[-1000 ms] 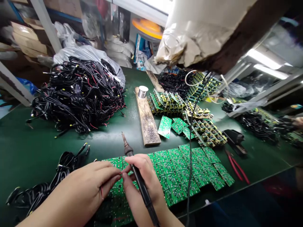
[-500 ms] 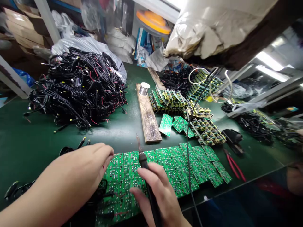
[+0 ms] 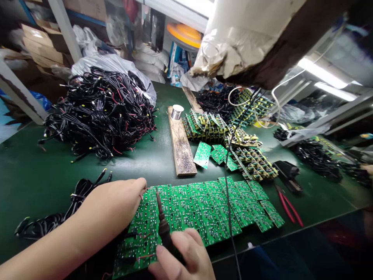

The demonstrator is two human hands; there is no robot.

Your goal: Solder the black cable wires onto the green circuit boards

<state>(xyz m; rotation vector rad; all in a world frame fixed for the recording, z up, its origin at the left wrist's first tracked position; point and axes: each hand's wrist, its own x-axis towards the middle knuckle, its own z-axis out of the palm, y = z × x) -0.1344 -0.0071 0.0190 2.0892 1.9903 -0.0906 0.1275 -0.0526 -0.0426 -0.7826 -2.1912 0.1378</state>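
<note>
Left hand is over the left end of the row of green circuit boards, back of the hand up, fingertips together at the boards' far edge. They're pinched on a short bit of red wire, most of it hidden from where I stand. Right hand is nearer the person, fingers closed around the handle of a soldering iron. Iron points away from the person, tip above the boards, just right of the left fingertips (can't tell from here if it touches a board).

The row runs along the near side of the green table, boards side by side, solder side up. Dark leads with red wire ends lie across its left end, below the left hand. Bundle of black cables left of the row, partly behind the forearm. Big heap of black cables farther back, against a plastic bag.

Middle of the table: scorched wooden plank, shiny metal cylinder upright on its far end. Right of it, loose green boards and stacked boards with yellow parts. Red-handled pliers lie right of the row. Black cord hangs down in front of the boards.
</note>
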